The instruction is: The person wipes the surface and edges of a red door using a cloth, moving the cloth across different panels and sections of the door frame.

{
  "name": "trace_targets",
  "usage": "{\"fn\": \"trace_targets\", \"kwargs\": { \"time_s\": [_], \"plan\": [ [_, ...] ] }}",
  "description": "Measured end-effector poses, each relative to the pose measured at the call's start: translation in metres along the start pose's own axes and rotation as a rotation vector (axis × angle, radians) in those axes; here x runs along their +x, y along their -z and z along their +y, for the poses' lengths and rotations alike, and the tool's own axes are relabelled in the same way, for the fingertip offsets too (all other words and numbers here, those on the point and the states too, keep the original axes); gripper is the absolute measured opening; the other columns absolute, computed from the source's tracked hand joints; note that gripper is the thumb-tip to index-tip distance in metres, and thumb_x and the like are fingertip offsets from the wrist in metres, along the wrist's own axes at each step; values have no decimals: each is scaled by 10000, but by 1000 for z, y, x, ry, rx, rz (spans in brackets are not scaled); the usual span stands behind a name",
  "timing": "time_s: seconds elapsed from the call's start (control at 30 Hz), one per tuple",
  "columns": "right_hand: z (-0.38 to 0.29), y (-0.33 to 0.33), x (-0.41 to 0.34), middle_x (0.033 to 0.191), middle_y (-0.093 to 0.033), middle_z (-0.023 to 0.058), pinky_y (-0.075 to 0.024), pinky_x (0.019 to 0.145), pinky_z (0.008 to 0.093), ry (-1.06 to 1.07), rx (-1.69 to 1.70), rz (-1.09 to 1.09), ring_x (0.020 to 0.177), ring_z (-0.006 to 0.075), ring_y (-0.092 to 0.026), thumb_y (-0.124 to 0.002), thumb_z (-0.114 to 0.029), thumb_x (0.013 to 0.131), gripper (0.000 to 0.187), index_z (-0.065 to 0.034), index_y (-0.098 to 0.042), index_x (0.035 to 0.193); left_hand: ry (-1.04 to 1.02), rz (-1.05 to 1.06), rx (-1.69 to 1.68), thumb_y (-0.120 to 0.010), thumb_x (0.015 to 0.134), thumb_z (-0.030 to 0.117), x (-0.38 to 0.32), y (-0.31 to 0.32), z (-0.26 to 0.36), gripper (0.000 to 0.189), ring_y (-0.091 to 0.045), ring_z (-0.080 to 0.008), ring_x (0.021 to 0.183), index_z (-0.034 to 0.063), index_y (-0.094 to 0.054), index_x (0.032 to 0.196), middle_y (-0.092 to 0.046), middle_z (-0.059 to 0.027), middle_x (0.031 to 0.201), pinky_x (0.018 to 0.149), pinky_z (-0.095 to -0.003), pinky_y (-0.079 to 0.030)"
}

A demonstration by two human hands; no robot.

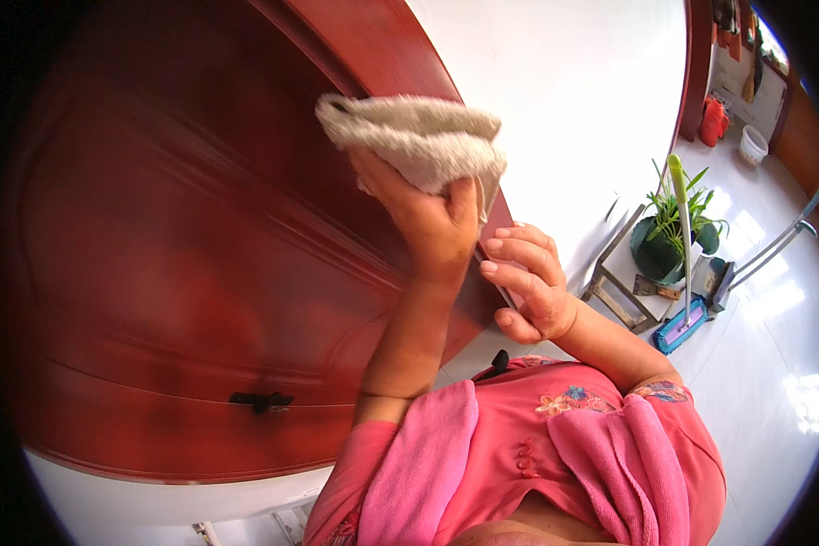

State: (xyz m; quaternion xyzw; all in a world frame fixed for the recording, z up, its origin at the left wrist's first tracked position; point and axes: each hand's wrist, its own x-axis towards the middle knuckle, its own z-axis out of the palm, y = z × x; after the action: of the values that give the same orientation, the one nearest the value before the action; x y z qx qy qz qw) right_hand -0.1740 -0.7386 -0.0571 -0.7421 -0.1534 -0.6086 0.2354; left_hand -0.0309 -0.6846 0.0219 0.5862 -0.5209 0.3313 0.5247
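Observation:
My left hand (426, 222) grips a folded, fluffy beige cloth (416, 140), raised in front of a reddish-brown door frame (389, 48). Whether the cloth touches the frame, I cannot tell. Just to the right and lower, my right hand (532, 280) holds nothing, its fingers bent and apart near the frame's edge. To the left spreads a glossy dark red panelled door (198, 225) with a black handle (263, 401). A pink towel (426, 471) hangs round my neck over a pink shirt with embroidered flowers.
Right of the frame is a white wall (559, 89). A potted plant (658, 249) and a scraper (655, 288) are on a stool (621, 280). Near it stand a flat mop (682, 324) and a long-handled dustpan (722, 286). Farther off, a white bucket (753, 145) sits on the tiled floor.

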Motion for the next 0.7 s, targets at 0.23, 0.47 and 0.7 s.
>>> {"fn": "trace_targets", "kwargs": {
  "time_s": [0.23,0.47,0.7],
  "plan": [
    [3,-23,10,1455,-442,285,-327,1127,549,-198,-16,-137,1327,473,-443,-557,-402,952,631,33,-508,1406,59,-15,234,-664,935,460,-73,-13,-11,1011,-261,-445,1466,-66,-76,1568,-182,-317,1588,1196,-531,-253],
    [13,-35,34,1544,-378,270,-208,1193,550,-195,-111,-42,1437,450,-338,-597,-474,897,743,-14,-469,1466,130,-98,-154,-441,1065,392,-78,13,-10,705,-232,-408,1492,-29,-183,1569,-215,-245,1605,1192,-529,-263],
    [17,-43,112,1537,-444,158,-261,1160,527,-74,-294,84,1429,375,-387,-684,-481,813,757,-152,-503,1471,220,-50,-586,-252,1054,503,-26,40,25,724,-291,-327,1476,-18,-249,1557,-261,-206,1609,1198,-465,-263]
  ]
}}
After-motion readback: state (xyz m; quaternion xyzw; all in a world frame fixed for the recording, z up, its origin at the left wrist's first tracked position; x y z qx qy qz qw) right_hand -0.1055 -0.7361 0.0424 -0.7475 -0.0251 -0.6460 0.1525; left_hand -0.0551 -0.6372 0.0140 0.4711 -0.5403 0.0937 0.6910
